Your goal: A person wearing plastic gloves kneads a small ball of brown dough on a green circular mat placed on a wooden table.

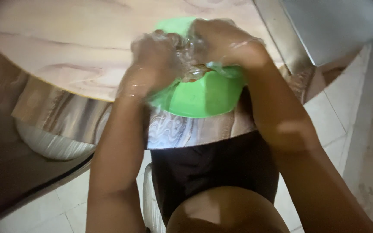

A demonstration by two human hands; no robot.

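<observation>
A green plastic bowl point(203, 97) sits at the near edge of a round table. Both of my hands wear thin clear plastic gloves and reach into the bowl. My left hand point(154, 60) is closed over something brownish in the bowl. Close beside it, my right hand point(223, 41) presses down on the same stuff from above. What lies in the bowl is mostly hidden by the hands; only a small brown patch point(195, 72) shows between them.
The table point(65, 47) wears a marble-patterned cloth that hangs over its edge. A white ribbed object point(48, 144) sits under the table at left. A grey panel point(333, 26) stands at the upper right. Pale floor tiles point(333, 121) lie below.
</observation>
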